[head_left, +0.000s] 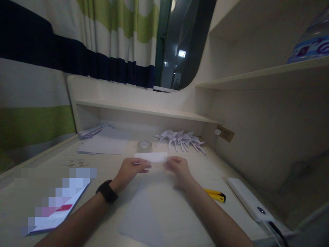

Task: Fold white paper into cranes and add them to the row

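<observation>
A narrow strip of white paper (pixel 151 157), apparently rolled or folded, is stretched level between both hands above the desk. My left hand (pixel 135 168), with a black band on its wrist, pinches the strip's left end. At the right end, the fingers of my right hand (pixel 178 168) are closed on the same strip; they are slightly blurred. Below the hands a sheet of white paper (pixel 142 216) lies on the desk. Just beyond the strip sits a roll of clear tape (pixel 144 146).
Several white paper pinwheels (pixel 180 139) lie at the back right, and a paper stack (pixel 102 139) at the back left. Small pale pieces (pixel 75 163) and a phone-like flat item (pixel 61 206) are left. A yellow cutter (pixel 216 195) and white power bank (pixel 248 200) lie right.
</observation>
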{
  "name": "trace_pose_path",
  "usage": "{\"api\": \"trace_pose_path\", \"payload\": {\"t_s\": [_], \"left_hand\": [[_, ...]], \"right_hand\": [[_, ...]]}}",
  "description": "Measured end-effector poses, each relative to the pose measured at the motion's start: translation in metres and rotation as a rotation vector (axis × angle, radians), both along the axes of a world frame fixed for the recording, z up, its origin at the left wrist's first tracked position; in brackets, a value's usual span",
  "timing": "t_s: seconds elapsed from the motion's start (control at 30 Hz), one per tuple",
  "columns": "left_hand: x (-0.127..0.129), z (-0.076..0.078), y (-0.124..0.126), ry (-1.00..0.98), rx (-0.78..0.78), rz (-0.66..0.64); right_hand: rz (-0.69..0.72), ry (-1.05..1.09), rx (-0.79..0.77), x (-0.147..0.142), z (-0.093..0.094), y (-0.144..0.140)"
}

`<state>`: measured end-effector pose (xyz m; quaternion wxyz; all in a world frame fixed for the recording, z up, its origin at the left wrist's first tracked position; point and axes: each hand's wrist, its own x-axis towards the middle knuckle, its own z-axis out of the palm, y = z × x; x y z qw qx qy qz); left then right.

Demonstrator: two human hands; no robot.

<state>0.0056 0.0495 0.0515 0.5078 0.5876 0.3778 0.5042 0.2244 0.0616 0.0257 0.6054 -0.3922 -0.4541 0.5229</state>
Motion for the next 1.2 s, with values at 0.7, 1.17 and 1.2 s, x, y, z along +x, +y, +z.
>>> {"api": "trace_pose_path", "payload": {"t_s": [0.7,1.17,1.2], "left_hand": [[0.008,-0.011,-0.004,-0.190,-0.173,0.010],[0.006,-0.010,-0.001,-0.159,-0.192,0.010],[0.005,-0.012,-0.001,-0.165,-0.197,-0.005]], "right_hand": [[-0.153,-0.116,-0.006,-0.009,-0.009,-0.001],[-0.126,-0.111,0.013,-0.009,-0.007,-0.001],[-0.113,-0.117,0.023,-0.009,-0.008,0.000]]}}
